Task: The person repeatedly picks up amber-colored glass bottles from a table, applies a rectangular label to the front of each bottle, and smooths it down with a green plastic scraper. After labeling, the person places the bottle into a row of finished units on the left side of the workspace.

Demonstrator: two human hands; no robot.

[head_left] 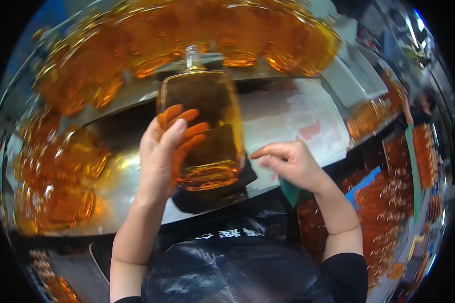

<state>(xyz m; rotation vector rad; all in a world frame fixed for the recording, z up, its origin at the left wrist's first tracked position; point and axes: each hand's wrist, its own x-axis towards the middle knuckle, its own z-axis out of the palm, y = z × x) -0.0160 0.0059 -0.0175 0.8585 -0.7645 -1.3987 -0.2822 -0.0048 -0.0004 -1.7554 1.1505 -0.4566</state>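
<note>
A large flat-sided glass bottle [215,121] of amber liquid, with a narrow clear neck, is upright in front of me. My left hand [159,151] grips its left side: the thumb lies at the edge, and the fingers show orange through the glass from behind. Under the bottle's base lies a dark pad [187,202]. Beside the lower right edge of the bottle is my right hand [290,161], index finger stretched toward the glass and thumb slightly below it. I see nothing held there; whether its fingertip touches the glass I cannot tell.
Rows of similar amber bottles [151,30] line the far side, with more bottles [71,161] at the left. A stained white sheet [308,116] covers the bench's right part. A pale plastic bin [356,70] stands at the back right. Packed bottles [384,217] fill the lower right.
</note>
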